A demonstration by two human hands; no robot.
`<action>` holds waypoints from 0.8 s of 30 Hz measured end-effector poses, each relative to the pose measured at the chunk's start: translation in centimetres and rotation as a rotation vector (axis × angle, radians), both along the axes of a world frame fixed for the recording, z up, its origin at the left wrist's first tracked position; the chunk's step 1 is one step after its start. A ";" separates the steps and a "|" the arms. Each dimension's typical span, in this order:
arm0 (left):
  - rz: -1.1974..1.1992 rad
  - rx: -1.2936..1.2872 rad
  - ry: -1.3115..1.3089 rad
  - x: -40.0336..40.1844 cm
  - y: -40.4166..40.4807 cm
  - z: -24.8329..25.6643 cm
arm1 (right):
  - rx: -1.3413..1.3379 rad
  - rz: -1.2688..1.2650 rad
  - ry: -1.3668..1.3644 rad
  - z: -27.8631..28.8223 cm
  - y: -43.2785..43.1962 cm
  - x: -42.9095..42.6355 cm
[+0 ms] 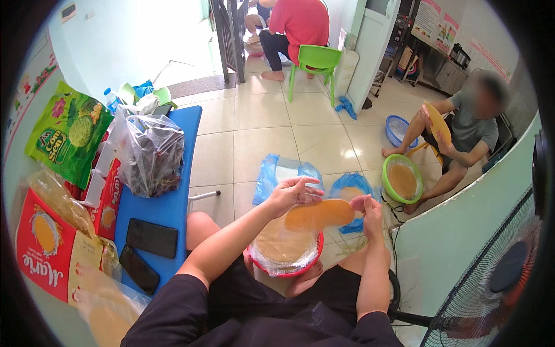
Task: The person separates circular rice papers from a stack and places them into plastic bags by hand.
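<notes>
A thin, round orange-brown sheet (321,214) is held up between my hands, tilted, with clear plastic film about its lower side. My right hand (370,212) pinches at the right edge, where sheet and film meet. Over the back left edge is my left hand (299,193), its fingers stretched out; whether they grip the sheet or the film cannot be made out. Beneath, between my feet, stands a red plastic basket (320,251) lined with clear film. In it lies a stack of similar round sheets (282,245), partly hidden by the raised one.
Left is a blue bench (190,143) with two phones (151,237), a bag of dark items (151,160) and snack packages (71,134). Blue plastic bags (264,178) lie ahead. A fan (507,269) stands right. A person (472,126) holds a round sheet above a green basin (401,199).
</notes>
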State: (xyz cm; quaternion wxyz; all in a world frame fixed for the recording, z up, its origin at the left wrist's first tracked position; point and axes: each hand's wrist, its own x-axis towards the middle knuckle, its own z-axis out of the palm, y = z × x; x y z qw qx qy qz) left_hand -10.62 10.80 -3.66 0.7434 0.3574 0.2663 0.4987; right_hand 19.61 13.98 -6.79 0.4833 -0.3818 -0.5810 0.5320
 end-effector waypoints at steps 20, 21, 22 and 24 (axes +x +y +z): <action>0.107 0.035 0.122 -1.2 0.2 -1.7 | -0.159 0.061 0.218 -1.9 0.0 -0.7; 0.139 0.026 0.138 -0.2 0.1 -2.2 | -0.171 0.094 0.231 -1.7 -0.2 -0.8; 0.135 0.040 0.245 0.4 0.4 -3.4 | -0.196 0.050 0.260 -0.7 -0.7 -1.0; 0.115 0.062 0.347 0.0 0.9 -4.5 | -0.213 -0.008 0.286 0.4 -1.1 -1.4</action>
